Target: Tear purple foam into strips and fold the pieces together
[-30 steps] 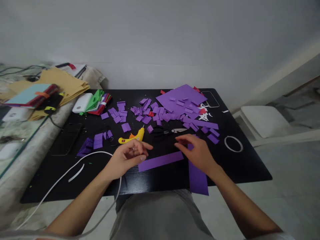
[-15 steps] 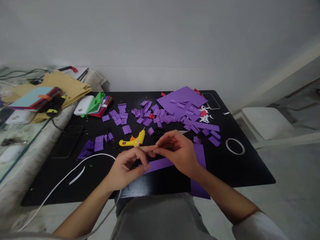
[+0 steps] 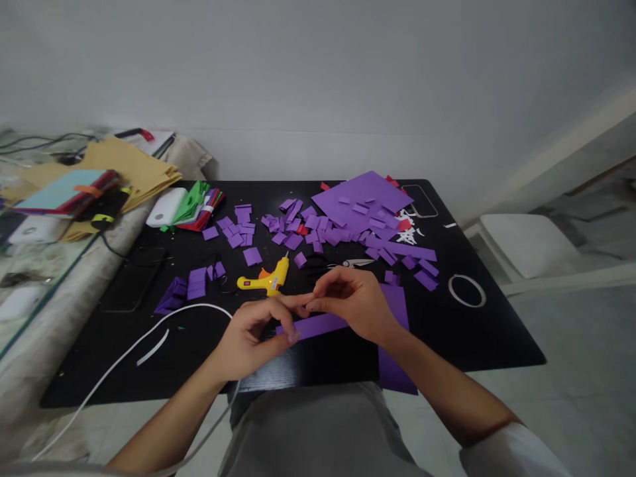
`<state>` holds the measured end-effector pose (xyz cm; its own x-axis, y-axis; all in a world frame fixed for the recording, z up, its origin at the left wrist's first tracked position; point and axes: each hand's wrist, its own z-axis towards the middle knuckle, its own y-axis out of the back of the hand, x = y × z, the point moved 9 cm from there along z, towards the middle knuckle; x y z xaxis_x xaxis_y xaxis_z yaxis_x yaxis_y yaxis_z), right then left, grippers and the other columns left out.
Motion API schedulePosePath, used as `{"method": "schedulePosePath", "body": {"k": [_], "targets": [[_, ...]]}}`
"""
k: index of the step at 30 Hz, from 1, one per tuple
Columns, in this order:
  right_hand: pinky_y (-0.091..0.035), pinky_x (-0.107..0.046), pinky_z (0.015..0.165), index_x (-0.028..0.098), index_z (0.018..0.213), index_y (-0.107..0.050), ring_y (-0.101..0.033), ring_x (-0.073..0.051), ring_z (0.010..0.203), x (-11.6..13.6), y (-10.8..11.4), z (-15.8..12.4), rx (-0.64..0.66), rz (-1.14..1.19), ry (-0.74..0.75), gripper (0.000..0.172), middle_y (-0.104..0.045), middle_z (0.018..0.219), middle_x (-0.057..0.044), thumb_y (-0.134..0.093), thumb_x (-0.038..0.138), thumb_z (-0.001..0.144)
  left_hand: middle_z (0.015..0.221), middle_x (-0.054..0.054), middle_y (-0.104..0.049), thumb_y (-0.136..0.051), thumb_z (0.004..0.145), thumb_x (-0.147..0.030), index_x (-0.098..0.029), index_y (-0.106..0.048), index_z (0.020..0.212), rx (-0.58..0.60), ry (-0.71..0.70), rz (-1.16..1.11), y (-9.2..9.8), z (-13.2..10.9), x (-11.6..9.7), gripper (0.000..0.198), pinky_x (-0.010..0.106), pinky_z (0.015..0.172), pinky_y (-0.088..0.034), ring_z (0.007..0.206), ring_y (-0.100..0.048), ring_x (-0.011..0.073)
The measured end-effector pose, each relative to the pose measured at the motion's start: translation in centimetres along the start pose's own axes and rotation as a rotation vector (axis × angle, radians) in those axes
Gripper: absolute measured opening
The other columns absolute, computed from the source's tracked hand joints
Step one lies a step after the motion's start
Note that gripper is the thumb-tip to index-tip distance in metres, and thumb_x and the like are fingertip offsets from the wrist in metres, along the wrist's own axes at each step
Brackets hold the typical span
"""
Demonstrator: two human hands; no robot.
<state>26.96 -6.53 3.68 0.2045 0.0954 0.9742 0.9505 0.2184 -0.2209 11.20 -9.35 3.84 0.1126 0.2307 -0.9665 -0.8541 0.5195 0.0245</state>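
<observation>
My left hand [image 3: 261,333] hovers over the front of the black table, one finger stretched toward the right and the thumb near another curled finger; nothing shows in it. At that stretched fingertip my right hand [image 3: 355,301] pinches with thumb and forefinger. Whatever lies in the pinch is too small or hidden to make out. Below both hands is a long purple paper strip [image 3: 318,326], reaching toward a larger purple sheet [image 3: 396,371] under my right wrist. Just beyond my left hand lies a yellow glue gun [image 3: 268,281]. Scissors [image 3: 354,263] with dark handles rest behind my right hand.
Many small folded purple paper pieces [image 3: 318,228] cover the table's back middle. A big purple sheet [image 3: 342,199] and white scraps [image 3: 406,232] lie right of them. A ring [image 3: 467,290] sits at the right. A white cable [image 3: 149,336] crosses the left side.
My right hand has shifted slightly down, uncovering more of the scissors behind it. The two hands still meet at the left fingertip.
</observation>
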Motion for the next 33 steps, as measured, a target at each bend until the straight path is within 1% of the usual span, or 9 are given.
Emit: {"method": "schedulePosePath", "body": {"k": [3, 8, 11, 14, 19, 22, 24, 28, 33], "targets": [[-0.066, -0.029, 0.07, 0.022, 0.078, -0.071, -0.074, -0.015, 0.07, 0.1, 0.1, -0.1, -0.017, 0.006, 0.029, 0.035, -0.072, 0.073, 0.004, -0.101, 0.029, 0.06, 0.128, 0.014, -0.078, -0.076, 0.09, -0.01, -0.019, -0.074, 0.088, -0.014, 0.004, -0.032, 0.1, 0.0, 0.2, 0.009, 0.035, 0.093, -0.058, 0.105, -0.075, 0.0226], [-0.067, -0.032, 0.077, 0.023, 0.085, -0.07, -0.075, -0.016, 0.077, 0.5, -0.1, -0.4, -0.015, 0.015, 0.059, 0.041, -0.074, 0.083, 0.002, -0.102, 0.032, 0.061, 0.122, 0.013, -0.08, -0.08, 0.088, -0.014, -0.018, -0.072, 0.082, -0.057, 0.03, -0.123, 0.2, 0.0, 0.3, 0.01, 0.035, 0.084, -0.06, 0.078, -0.072, 0.0158], [-0.066, -0.032, 0.076, 0.022, 0.084, -0.07, -0.074, -0.016, 0.074, 0.7, -0.2, -0.5, -0.019, -0.008, 0.063, 0.036, -0.074, 0.081, 0.002, -0.099, 0.034, 0.066, 0.122, 0.013, -0.08, -0.08, 0.087, -0.014, -0.018, -0.072, 0.081, -0.066, 0.036, -0.15, 0.2, -0.1, 0.4, 0.011, 0.033, 0.082, -0.06, 0.085, -0.073, 0.018], [-0.064, -0.029, 0.071, 0.023, 0.079, -0.07, -0.072, -0.015, 0.072, 0.8, 0.1, -0.6, -0.058, -0.036, 0.071, 0.035, -0.073, 0.077, 0.002, -0.1, 0.033, 0.063, 0.125, 0.013, -0.079, -0.079, 0.087, -0.011, -0.018, -0.072, 0.083, -0.056, 0.024, -0.146, 0.1, -0.1, 0.3, 0.011, 0.033, 0.084, -0.059, 0.094, -0.074, 0.0199], [-0.062, -0.03, 0.07, 0.023, 0.075, -0.069, -0.07, -0.015, 0.07, 0.7, 0.2, -0.7, -0.068, -0.061, 0.06, 0.035, -0.072, 0.074, 0.002, -0.099, 0.036, 0.064, 0.126, 0.012, -0.079, -0.078, 0.088, -0.008, -0.019, -0.073, 0.084, -0.047, 0.012, -0.124, 0.1, -0.1, 0.3, 0.012, 0.034, 0.087, -0.059, 0.098, -0.074, 0.0201], [-0.062, -0.031, 0.072, 0.023, 0.076, -0.069, -0.069, -0.015, 0.071, 0.7, 0.2, -0.8, -0.061, -0.079, 0.074, 0.035, -0.071, 0.075, 0.002, -0.099, 0.038, 0.066, 0.124, 0.013, -0.08, -0.079, 0.087, -0.009, -0.018, -0.073, 0.083, -0.061, 0.034, -0.158, 0.1, -0.1, 0.6, 0.011, 0.032, 0.083, -0.059, 0.096, -0.074, 0.0198], [-0.062, -0.03, 0.072, 0.023, 0.077, -0.07, -0.07, -0.015, 0.071, 0.6, 0.2, -0.8, -0.043, -0.081, 0.084, 0.035, -0.072, 0.075, 0.002, -0.099, 0.038, 0.065, 0.121, 0.013, -0.08, -0.081, 0.084, -0.01, -0.017, -0.072, 0.082, -0.093, 0.076, -0.24, 0.2, -0.2, 1.1, 0.011, 0.029, 0.076, -0.059, 0.093, -0.074, 0.02], [-0.062, -0.031, 0.075, 0.023, 0.083, -0.073, -0.071, -0.016, 0.076, 0.5, 0.3, -0.8, -0.026, -0.106, 0.103, 0.032, -0.074, 0.079, 0.001, -0.098, 0.037, 0.068, 0.112, 0.008, -0.081, -0.083, 0.078, -0.014, -0.018, -0.067, 0.078, -0.212, 0.193, -0.546, 0.3, 0.0, 2.5, 0.017, 0.023, 0.059, -0.055, 0.084, -0.072, 0.0183], [-0.064, -0.033, 0.082, 0.024, 0.086, -0.076, -0.074, -0.016, 0.081, 0.7, 0.2, -0.8, -0.025, -0.091, 0.127, 0.025, -0.077, 0.085, 0.001, -0.095, 0.036, 0.074, 0.103, 0.005, -0.079, -0.081, 0.069, -0.015, -0.019, -0.062, 0.079, -0.295, 0.366, -0.761, -0.1, 0.2, 4.3, 0.022, 0.02, 0.053, -0.05, 0.073, -0.067, 0.0137]]}}
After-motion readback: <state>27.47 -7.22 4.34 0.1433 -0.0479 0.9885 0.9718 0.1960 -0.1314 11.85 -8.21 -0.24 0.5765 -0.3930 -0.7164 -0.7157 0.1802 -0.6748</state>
